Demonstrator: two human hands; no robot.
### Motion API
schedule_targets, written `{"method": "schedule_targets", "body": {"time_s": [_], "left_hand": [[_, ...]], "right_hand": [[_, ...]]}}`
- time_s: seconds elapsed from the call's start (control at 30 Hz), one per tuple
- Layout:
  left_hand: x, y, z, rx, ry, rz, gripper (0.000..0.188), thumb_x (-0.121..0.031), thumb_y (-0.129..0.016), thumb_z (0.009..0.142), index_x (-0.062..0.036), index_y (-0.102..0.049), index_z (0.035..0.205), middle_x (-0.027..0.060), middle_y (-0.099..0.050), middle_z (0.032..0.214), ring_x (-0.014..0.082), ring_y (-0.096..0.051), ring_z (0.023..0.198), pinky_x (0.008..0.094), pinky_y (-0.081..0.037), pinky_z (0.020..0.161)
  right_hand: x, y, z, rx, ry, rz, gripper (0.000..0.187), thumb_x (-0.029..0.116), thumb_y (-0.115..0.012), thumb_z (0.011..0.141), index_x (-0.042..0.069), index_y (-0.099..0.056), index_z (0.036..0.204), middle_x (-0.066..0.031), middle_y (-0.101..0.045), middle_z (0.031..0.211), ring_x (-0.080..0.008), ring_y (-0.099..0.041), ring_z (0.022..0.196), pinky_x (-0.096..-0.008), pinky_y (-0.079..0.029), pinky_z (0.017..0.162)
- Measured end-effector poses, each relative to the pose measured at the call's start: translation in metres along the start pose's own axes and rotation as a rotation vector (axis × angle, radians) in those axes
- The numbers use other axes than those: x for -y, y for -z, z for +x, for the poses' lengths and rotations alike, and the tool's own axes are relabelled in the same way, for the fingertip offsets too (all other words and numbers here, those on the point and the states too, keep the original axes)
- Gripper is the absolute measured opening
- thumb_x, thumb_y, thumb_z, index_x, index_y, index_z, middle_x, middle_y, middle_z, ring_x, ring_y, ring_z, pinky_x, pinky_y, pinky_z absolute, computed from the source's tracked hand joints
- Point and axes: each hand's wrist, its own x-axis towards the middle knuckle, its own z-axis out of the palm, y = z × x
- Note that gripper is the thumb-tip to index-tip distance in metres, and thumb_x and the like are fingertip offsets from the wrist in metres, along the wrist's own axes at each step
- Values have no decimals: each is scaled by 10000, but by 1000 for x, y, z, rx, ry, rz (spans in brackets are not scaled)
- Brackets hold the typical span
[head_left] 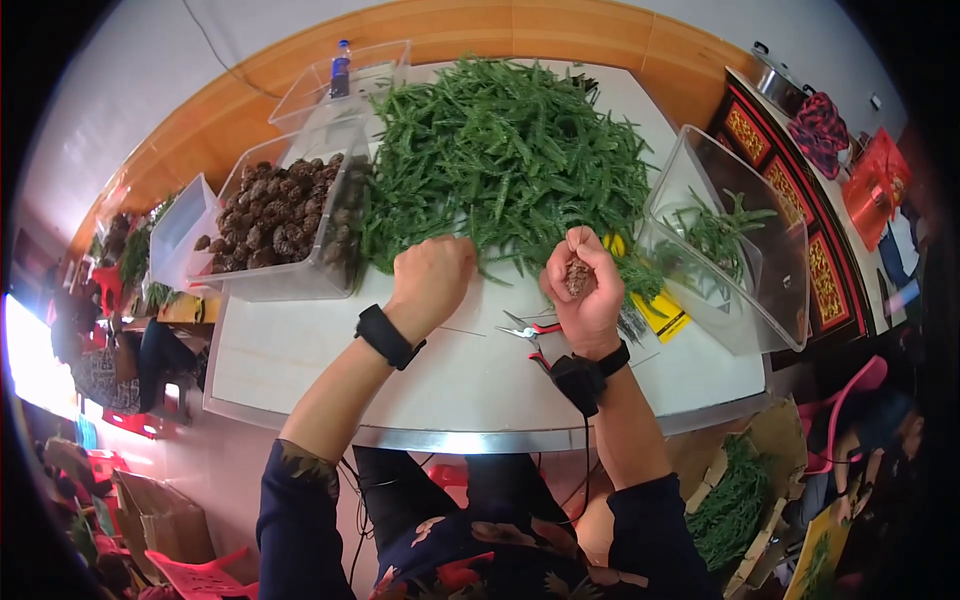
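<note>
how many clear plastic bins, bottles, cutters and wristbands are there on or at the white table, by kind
clear plastic bins: 4, one full of brown pine cones, one with a few green sprigs, one behind holding the bottle, one at far left
blue-capped plastic bottle: 1
red-handled cutters: 1
black wristbands: 2, left, right
total: 8

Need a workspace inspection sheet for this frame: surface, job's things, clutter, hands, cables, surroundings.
Surface: white table, mostly covered at the far side.
Job's things: heap of green sprigs; brown cone in the right hand; clear bin of brown cones; clear bin with a few sprigs.
Clutter: red-handled snips, yellow card, bottle.
Hands: left hand at the heap's edge, closed; right hand closed on the cone.
Cables: black cable from the right wristband.
Surroundings: cardboard box of greens; another person's sleeve at right.
</note>
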Motion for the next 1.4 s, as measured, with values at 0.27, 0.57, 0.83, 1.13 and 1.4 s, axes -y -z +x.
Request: {"method": "schedule_targets", "body": {"time_s": [0.27, 0.57, 0.83, 1.13, 1.4], "left_hand": [[7, -20, 25, -9, 140, 59, 303, -329, -740, 790, -57, -678, 909, 103, -686, 845, 289, -676, 734, 406, -532, 632], [18, 1, -4, -73, 179, -951, 261, -273, -683, 883, -22, -638, 935, 95, -682, 844, 183, -640, 714, 321, -510, 676], [36, -16, -32, 5, 101, -1999, 221, -218, -502, 1007, -43, -553, 1130, 72, -648, 908, 207, -619, 883, 315, -506, 775], [46, -32, -40, 0, 193, -2353, 216, -201, -518, 997, -61, -542, 1160, 52, -636, 925, 223, -608, 932, 356, -508, 837], [44, -44, -45, -90, 269, -2024, 154, -178, -594, 968, -86, -601, 1091, 72, -672, 1026, 185, -647, 958, 346, -530, 887]], "right_hand": [[-9, 1, 3, -22, -56, 47, 123, 225, -449, 943, 111, -496, 941, -17, -517, 646, -92, -323, 461, -264, -278, 480], [-6, -6, -1, -54, -96, -60, 133, 239, -465, 927, 110, -495, 939, -21, -523, 654, -95, -330, 465, -263, -284, 487], [-13, -8, -1, 9, -117, -151, 135, 241, -461, 911, 108, -480, 921, -50, -545, 678, -113, -363, 489, -255, -296, 497], [-20, -8, -2, 59, -198, -223, 126, 229, -470, 898, 103, -476, 907, -58, -546, 681, -106, -381, 536, -251, -311, 508], [-23, -10, -6, 124, -178, -239, 104, 201, -486, 902, 97, -493, 903, -69, -568, 737, -87, -394, 555, -231, -314, 507]]}}
